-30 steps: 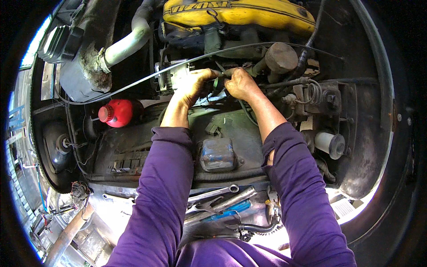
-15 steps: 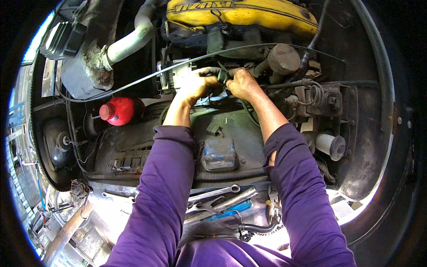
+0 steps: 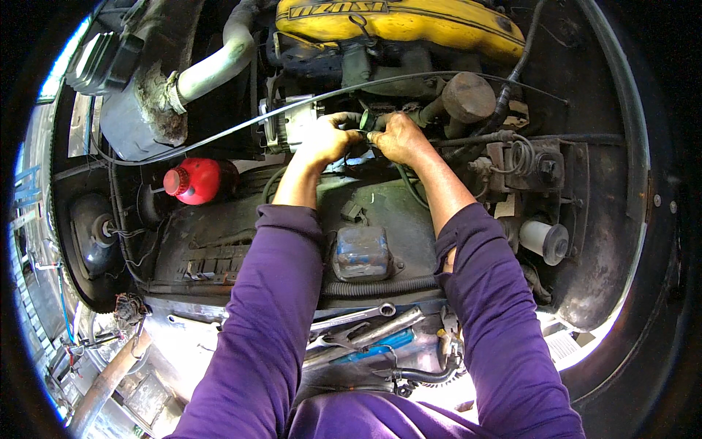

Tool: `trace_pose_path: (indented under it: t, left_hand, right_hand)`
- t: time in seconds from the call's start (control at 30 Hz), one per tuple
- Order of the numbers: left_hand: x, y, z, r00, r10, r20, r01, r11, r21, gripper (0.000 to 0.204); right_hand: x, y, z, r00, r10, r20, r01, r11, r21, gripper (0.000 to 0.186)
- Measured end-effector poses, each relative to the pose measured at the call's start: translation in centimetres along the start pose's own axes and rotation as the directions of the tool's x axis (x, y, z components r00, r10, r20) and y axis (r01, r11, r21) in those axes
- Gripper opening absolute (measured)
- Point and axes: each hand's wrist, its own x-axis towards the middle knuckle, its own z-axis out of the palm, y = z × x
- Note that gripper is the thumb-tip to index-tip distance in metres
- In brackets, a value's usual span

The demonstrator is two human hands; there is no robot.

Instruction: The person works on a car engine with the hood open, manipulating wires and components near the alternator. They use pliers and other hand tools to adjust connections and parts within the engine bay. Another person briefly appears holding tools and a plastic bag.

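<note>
While we lean over the engine bay in the head view, our left hand (image 3: 327,139) and right hand (image 3: 395,137) meet just below the yellow valve cover (image 3: 398,22), both closed around a small dark round fitting (image 3: 366,121) on a thin green hose (image 3: 406,184) beside the alternator (image 3: 287,123). We judge the fitting light and stiff — greasy too, so likely slippery — and best pinched at its rim while the other hand steadies the soft hose just behind it. Our left fingers curl over the part from the alternator side; our right thumb and forefinger pinch its end, though how firmly we cannot tell. Both forearms reach straight forward, wrists bent slightly inward, purple sleeves pushed up — wrenches (image 3: 365,325) lie by our waist.
</note>
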Motion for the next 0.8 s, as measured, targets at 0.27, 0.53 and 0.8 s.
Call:
trace_pose_path:
  t: [0.27,0.53,0.8]
  left_hand:
    - [0.2,0.7,1.1,0.984,0.114,-0.137,0.005,0.749,0.663,0.066]
    - [1.2,-1.1,0.9,0.999,0.035,0.033,-0.035,0.999,0.01,0.034]
    - [1.0,-1.6,0.8,0.986,0.152,-0.066,-0.13,0.957,0.26,0.046]
  right_hand:
    - [-0.7,-0.4,-0.3,0.997,0.079,0.021,-0.08,0.991,0.103,0.028]
    - [-0.3,0.0,-0.4,1.0,0.004,0.021,-0.007,0.993,0.118,0.026]
    - [-0.6,0.2,0.1,0.999,0.023,-0.029,-0.019,0.993,0.12,0.024]
